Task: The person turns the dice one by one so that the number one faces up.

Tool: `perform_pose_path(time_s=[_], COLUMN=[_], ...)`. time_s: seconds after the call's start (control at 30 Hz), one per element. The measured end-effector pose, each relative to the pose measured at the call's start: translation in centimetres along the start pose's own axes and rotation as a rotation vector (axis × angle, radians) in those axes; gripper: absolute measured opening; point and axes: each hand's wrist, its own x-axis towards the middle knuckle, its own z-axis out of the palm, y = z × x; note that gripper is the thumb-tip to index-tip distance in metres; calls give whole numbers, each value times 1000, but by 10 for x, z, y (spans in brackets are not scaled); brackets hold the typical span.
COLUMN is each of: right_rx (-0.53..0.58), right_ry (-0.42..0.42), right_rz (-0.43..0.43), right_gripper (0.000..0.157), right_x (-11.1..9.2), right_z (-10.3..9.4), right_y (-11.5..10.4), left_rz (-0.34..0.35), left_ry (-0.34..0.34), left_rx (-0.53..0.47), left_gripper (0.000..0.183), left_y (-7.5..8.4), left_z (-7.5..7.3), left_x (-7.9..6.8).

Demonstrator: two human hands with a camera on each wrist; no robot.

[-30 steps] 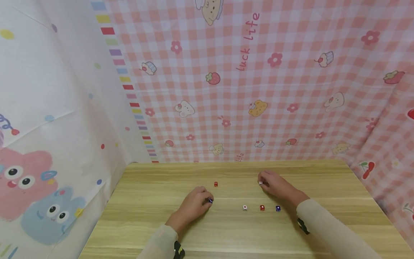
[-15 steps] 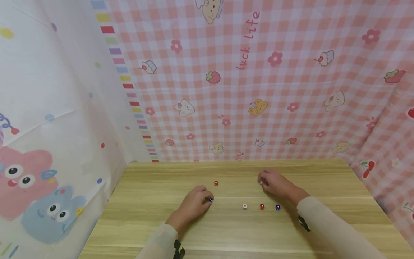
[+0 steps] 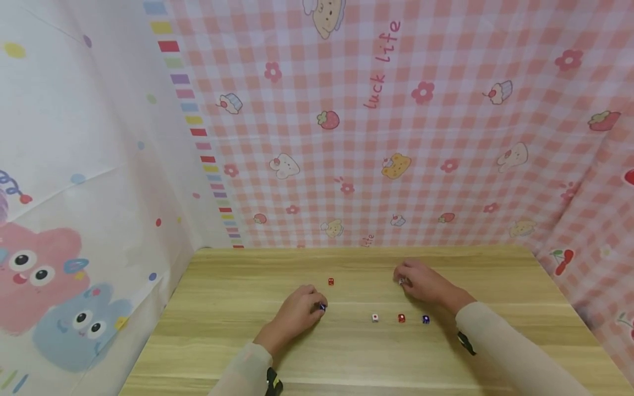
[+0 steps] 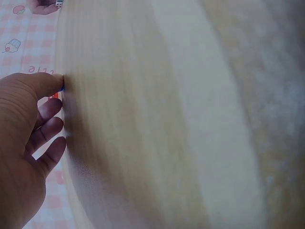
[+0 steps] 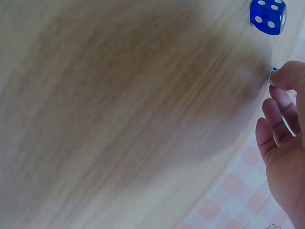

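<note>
My left hand (image 3: 297,309) pinches a dark blue die (image 3: 322,307) between thumb and fingers, close over the tabletop left of centre. In the left wrist view only a sliver of that die shows under the thumb. Farther back on the right, my right hand (image 3: 421,281) holds a white die (image 3: 402,281) at its fingertips; in the right wrist view the white die (image 5: 272,74) peeks out beside the thumb, partly hidden. A red die (image 3: 331,281) lies just beyond the left hand. Nearer the front sit a white die (image 3: 375,318), a red die (image 3: 402,318) and a blue die (image 3: 426,319) in a row.
The wooden table (image 3: 346,357) reaches back to a pink checked cloth (image 3: 307,198) hanging behind it. A white printed cloth (image 3: 99,209) hangs on the left side, and more pink cloth hangs on the right.
The white die in the right hand has turned and shifted slightly right within the fingertips. My left hand and the dice on the table stay put.
</note>
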Motion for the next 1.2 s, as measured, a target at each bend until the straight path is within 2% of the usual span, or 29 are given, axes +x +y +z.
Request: perform_pose_path(time_s=[0.1, 0.57, 0.87, 1.0, 1.2], right_rx=[-2, 18, 15, 32, 50], right_ry=[-6, -21, -23, -23, 1], right_rz=[-2, 126, 195, 197, 155], right_gripper=[20, 4, 12, 16, 16], right_x=[-1, 0, -1, -3, -4], right_z=[0, 0, 7, 7, 6], right_y=[1, 0, 2, 2, 0], left_rz=[0, 2, -2, -3, -4], left_ry=[0, 19, 9, 8, 14], left_rx=[-2, -1, -1, -3, -4], left_gripper=[11, 12, 11, 11, 11], left_y=[0, -1, -2, -2, -1], left_z=[1, 1, 3, 3, 3], left_x=[0, 0, 0, -1, -1])
